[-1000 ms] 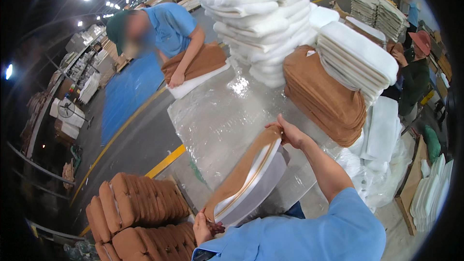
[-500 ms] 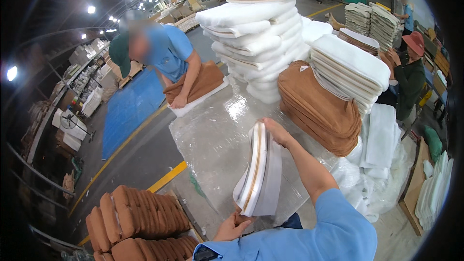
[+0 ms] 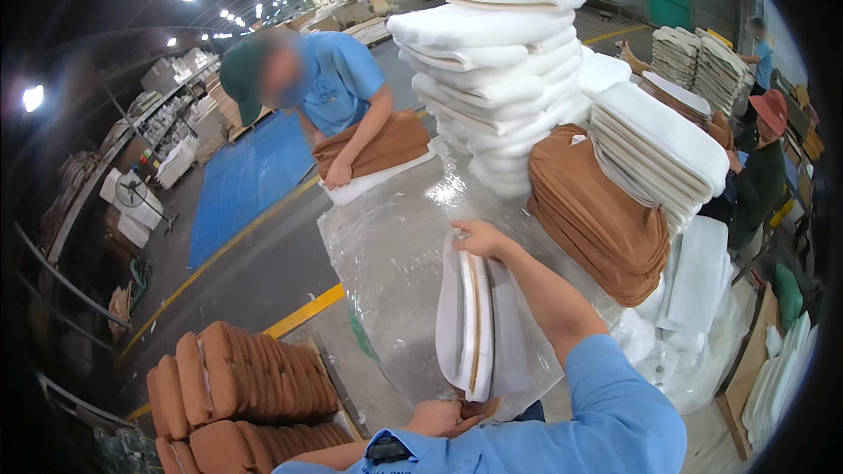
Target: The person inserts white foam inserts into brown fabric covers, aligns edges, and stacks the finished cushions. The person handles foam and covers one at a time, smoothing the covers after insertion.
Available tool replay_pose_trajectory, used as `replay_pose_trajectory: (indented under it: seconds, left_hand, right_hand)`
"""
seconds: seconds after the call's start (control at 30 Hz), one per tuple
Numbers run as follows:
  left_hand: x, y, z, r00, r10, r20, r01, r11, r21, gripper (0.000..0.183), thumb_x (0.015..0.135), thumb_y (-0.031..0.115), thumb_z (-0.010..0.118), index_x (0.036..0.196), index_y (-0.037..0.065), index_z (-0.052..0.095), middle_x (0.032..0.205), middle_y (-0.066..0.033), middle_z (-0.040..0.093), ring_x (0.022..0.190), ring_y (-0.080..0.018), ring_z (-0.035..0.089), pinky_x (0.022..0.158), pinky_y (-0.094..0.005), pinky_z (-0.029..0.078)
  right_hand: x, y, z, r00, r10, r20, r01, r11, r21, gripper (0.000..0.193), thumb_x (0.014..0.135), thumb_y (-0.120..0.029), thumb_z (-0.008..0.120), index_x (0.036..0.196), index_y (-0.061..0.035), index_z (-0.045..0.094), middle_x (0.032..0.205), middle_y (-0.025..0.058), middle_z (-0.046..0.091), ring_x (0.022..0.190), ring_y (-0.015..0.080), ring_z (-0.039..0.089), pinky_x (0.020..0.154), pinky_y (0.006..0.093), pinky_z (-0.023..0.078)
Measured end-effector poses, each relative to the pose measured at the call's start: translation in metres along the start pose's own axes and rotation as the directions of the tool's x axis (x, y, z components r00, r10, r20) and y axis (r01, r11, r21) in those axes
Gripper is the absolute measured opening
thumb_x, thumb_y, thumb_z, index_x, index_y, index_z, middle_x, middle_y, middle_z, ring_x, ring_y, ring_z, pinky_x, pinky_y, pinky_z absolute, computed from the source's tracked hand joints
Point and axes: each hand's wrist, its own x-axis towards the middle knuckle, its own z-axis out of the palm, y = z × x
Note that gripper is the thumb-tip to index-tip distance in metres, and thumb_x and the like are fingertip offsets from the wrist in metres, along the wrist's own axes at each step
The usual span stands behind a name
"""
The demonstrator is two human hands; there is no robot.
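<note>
A long cushion pad (image 3: 475,325) stands on edge on the plastic-covered table, pointing away from me. Its layers show as white padding with a tan strip, and pale grey fabric (image 3: 509,338) hangs down both sides. At the far end my right hand (image 3: 481,240) grips the fabric's top edge, thumb and fingers bent over it. My left hand (image 3: 439,418) is closed round the near end, where some brown fabric (image 3: 479,407) shows under the pad. Its fingertips are partly hidden.
Clear plastic sheeting (image 3: 386,263) covers the table. Beyond stand a tall stack of white pads (image 3: 492,61) and brown covers (image 3: 597,219) beside more white pads (image 3: 659,140). Brown cushions (image 3: 246,377) are piled at lower left. Across the table, a co-worker (image 3: 338,79) handles a brown-covered cushion.
The fabric on the pad's left side has spread outward. My right hand has shifted to the left at the far end, and my left hand is lower at the near end.
</note>
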Motion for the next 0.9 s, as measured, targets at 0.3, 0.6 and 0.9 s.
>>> replay_pose_trajectory:
  seconds: [0.3,0.6,0.9]
  left_hand:
    - [0.046,-0.056,-0.013,0.902,0.349,-0.253,-0.403,0.472,-0.784,0.092,0.100,0.048,0.070,0.168,0.006,0.024,0.165,-0.0214,0.042,0.144,-0.0291,0.052,0.113,-0.0434,0.046]
    - [0.221,-0.023,-0.134,0.775,-0.301,-0.556,-0.447,0.360,-0.819,0.052,0.102,0.020,0.065,0.150,0.003,0.054,0.131,-0.0134,0.069,0.118,-0.0216,0.064,0.100,-0.0360,0.050]
    - [0.275,-0.016,-0.150,0.501,-0.399,-0.768,-0.318,0.741,-0.592,0.037,0.104,0.029,0.058,0.096,-0.004,0.072,0.089,-0.0255,0.071,0.086,-0.0392,0.071,0.079,-0.0472,0.053]
  right_hand:
    - [-0.021,0.015,0.024,0.985,0.098,-0.142,-0.025,0.896,0.443,0.045,0.095,-0.016,0.068,0.139,-0.0025,0.068,0.122,0.0087,0.076,0.111,0.0166,0.068,0.100,0.0307,0.050]
    - [-0.021,0.010,0.025,0.904,0.086,-0.419,-0.054,0.995,0.087,0.031,0.092,-0.022,0.073,0.118,-0.0071,0.079,0.100,0.0133,0.080,0.090,0.0254,0.076,0.085,0.0370,0.057]
    - [-0.020,0.015,-0.002,0.907,0.017,-0.421,-0.058,0.995,-0.085,0.029,0.093,-0.024,0.075,0.115,-0.0051,0.079,0.096,0.0119,0.080,0.087,0.0240,0.077,0.081,0.0354,0.057]
